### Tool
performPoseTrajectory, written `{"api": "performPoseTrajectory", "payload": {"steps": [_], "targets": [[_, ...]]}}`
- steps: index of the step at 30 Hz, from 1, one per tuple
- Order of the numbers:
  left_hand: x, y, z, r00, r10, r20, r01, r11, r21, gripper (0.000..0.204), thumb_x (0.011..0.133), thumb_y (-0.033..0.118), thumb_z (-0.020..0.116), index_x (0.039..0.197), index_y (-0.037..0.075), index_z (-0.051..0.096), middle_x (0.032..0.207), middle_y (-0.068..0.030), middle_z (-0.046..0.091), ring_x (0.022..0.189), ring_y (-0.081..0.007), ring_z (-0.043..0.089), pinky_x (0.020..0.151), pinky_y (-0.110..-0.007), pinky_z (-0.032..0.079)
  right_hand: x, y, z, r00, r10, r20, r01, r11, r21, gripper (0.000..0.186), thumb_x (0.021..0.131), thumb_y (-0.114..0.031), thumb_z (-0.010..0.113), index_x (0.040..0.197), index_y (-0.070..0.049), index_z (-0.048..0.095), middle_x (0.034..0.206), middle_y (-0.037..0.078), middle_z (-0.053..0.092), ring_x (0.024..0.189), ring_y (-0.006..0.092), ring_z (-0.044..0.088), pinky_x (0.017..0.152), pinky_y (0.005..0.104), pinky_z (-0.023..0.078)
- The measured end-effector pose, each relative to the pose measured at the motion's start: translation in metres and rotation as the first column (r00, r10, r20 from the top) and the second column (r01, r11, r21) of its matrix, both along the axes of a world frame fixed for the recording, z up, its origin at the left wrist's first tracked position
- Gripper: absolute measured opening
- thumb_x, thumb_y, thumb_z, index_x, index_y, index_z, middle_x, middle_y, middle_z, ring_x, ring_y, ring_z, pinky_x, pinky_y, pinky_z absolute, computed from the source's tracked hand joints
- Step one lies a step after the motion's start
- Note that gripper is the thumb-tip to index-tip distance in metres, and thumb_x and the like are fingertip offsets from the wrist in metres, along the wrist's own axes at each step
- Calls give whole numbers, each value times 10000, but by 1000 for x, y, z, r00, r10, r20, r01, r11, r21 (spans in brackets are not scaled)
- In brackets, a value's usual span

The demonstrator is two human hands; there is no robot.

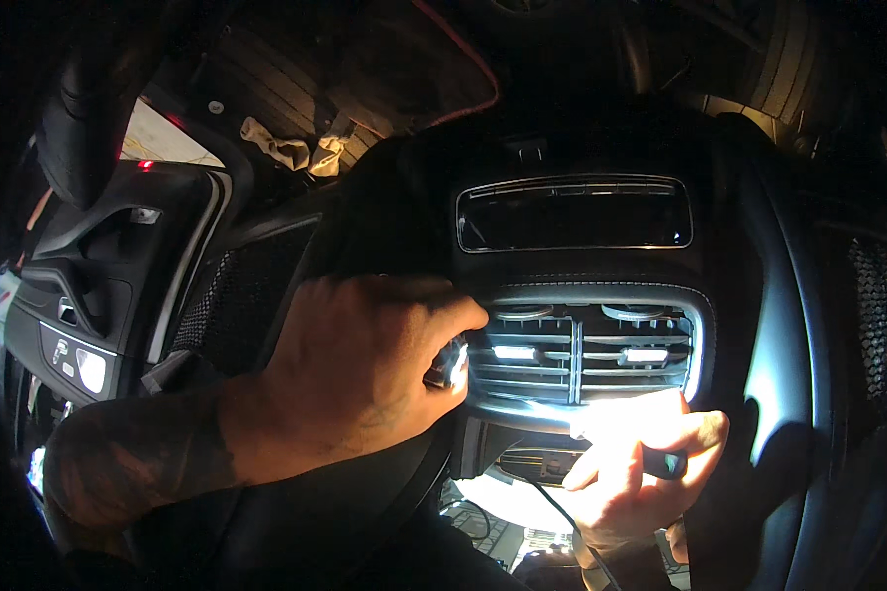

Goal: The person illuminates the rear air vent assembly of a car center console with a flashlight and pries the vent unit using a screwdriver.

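Note:
The rear air vent panel of a car's centre console is lit by a strong beam. At the panel's left edge, my left hand is closed around a small dark flashlight with a shiny front end, facing the vents. My right hand is closed at the panel's lower right corner, gripping a tool with a dark handle. Glare washes out the fingers, and the tool's tip cannot be made out. Below the vents, a recess shows inner parts, and a thin black cable runs down beside my right hand.
Above the vents is a dark glossy display with a bright frame. An open car door stands at the left. Crumpled pale gloves or cloth lie at the far left. The console's smooth dark side curves down on the right.

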State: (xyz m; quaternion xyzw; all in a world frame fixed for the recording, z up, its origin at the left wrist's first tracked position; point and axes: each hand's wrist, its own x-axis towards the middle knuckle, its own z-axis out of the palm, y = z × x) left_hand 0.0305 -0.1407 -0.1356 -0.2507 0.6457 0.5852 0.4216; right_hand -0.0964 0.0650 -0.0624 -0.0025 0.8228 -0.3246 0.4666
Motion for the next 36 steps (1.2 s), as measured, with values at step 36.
{"api": "performPoseTrajectory", "payload": {"steps": [36], "targets": [[-1,-2,0,999,9,-42,-9,1000,-21,255,803,155,712,1048,88,732,892,-106,746,766,-306,744,670,-422,605,-21,-65,-36,934,341,-108,-352,931,-100,167,864,-48,774,946,-28,629,904,162,676,751,291,692,704,344,557]]}}
